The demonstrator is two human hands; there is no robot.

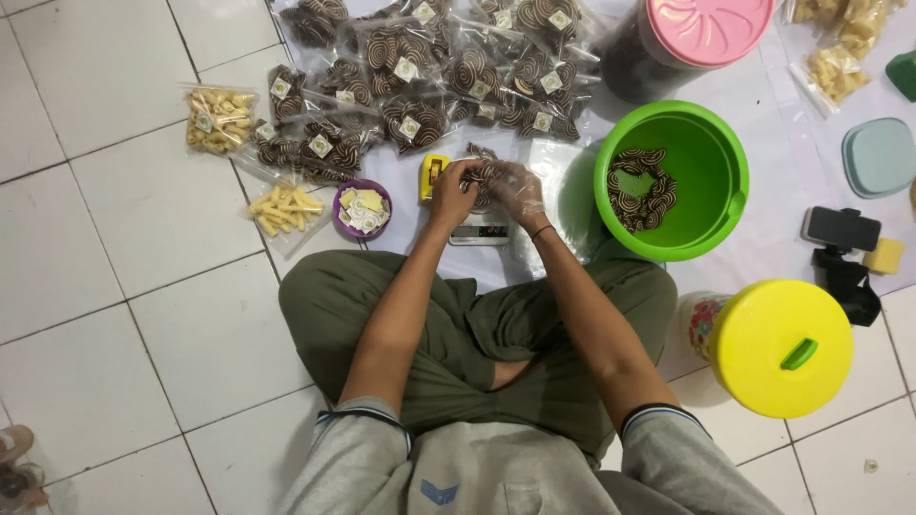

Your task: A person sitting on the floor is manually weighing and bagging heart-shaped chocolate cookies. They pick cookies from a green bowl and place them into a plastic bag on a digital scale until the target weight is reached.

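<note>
The person sits cross-legged on the tiles; left hand (452,189) and gloved right hand (515,189) pinch a bag of swirled biscuits (484,174) above a small scale (480,229); a green tub (671,179) of biscuits stands just right; filled bags (420,72) lie beyond.

A light grey short-sleeved top is worn, its sleeves (367,424) edged at the cuffs with a dark blue band set off by a thin white line. A small blue chevron-shaped emblem (438,492) is seen on the chest of the top. Olive-green trousers (477,334) are worn below. The right hand (516,191) is covered by a thin, clear plastic glove, and a thin dark band (542,231) is worn around the right wrist. The left hand (454,188) is left bare.
</note>
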